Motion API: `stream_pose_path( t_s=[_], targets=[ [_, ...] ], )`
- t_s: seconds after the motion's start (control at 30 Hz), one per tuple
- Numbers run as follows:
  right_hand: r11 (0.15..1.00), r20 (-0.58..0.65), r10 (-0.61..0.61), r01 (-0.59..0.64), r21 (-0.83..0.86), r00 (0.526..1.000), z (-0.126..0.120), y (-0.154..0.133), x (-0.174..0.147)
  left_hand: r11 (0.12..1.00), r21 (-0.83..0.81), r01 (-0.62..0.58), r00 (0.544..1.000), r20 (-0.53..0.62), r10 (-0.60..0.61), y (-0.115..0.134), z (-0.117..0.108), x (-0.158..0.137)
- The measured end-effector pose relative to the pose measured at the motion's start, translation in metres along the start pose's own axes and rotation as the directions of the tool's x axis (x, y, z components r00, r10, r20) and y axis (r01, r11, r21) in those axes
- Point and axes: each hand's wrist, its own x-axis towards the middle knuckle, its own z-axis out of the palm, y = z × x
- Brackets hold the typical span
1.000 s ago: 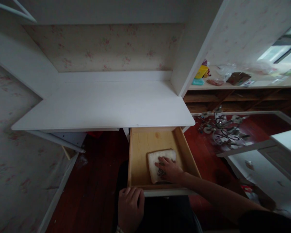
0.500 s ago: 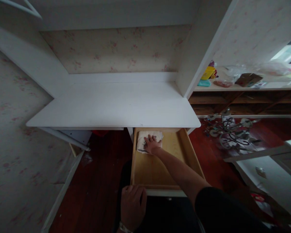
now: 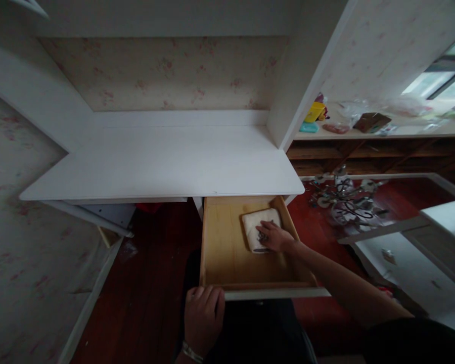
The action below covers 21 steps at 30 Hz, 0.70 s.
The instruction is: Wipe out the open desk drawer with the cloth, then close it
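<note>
A shallow wooden drawer (image 3: 227, 263) is pulled out from beneath the white desk top (image 3: 174, 162). Inside it, toward the right side, lies a folded white cloth (image 3: 254, 220) with a dark print. My right hand (image 3: 275, 236) rests flat on this cloth, fingers spread and pressing it against the drawer bottom. My left hand (image 3: 203, 313) hooks its fingers over the left end of the drawer's front edge. Its fingertips are partly hidden behind that edge.
A dismantled chandelier (image 3: 345, 197) lies on the red floor to the right. Behind it, a low shelf (image 3: 413, 134) carries a cardboard box (image 3: 371, 122), a yellow container (image 3: 314, 112) and plastic bags. A white furniture piece (image 3: 402, 268) stands at the lower right.
My right hand has slid the cloth from the drawer's back left corner to its right side, slightly toward me. My left hand stays at the drawer front. The view has shifted a little.
</note>
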Motion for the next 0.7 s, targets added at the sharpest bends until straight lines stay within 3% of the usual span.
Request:
stream_pose_path(
  t_s=[0.17, 0.27, 0.37, 0.6, 0.7],
  targets=[
    [0.99, 0.05, -0.129, 0.126, 0.059, 0.99, 0.018, -0.025, -0.057, 0.998, -0.052, 0.026, 0.999, 0.029, -0.025, 0.0, 0.001, -0.001],
    [0.995, 0.081, -0.08, 0.075, 0.068, 0.993, 0.018, -0.035, -0.066, 0.998, -0.053, 0.046, 0.999, 0.005, -0.046, 0.001, 0.003, -0.002],
    [0.995, 0.088, -0.054, 0.047, 0.089, 0.995, 0.015, -0.054, -0.053, 0.999, -0.04, 0.033, 0.999, -0.019, -0.033, 0.0, 0.005, -0.002],
    [0.98, 0.048, -0.194, 0.191, 0.056, 0.98, 0.023, -0.148, -0.007, 0.999, 0.027, 0.02, 0.999, -0.035, -0.019, 0.0, 0.005, -0.002],
    [0.976, 0.046, -0.216, 0.214, 0.046, 0.975, 0.021, -0.169, 0.019, 0.999, 0.035, 0.03, 0.999, -0.041, -0.029, 0.001, 0.005, -0.003]
  ],
)
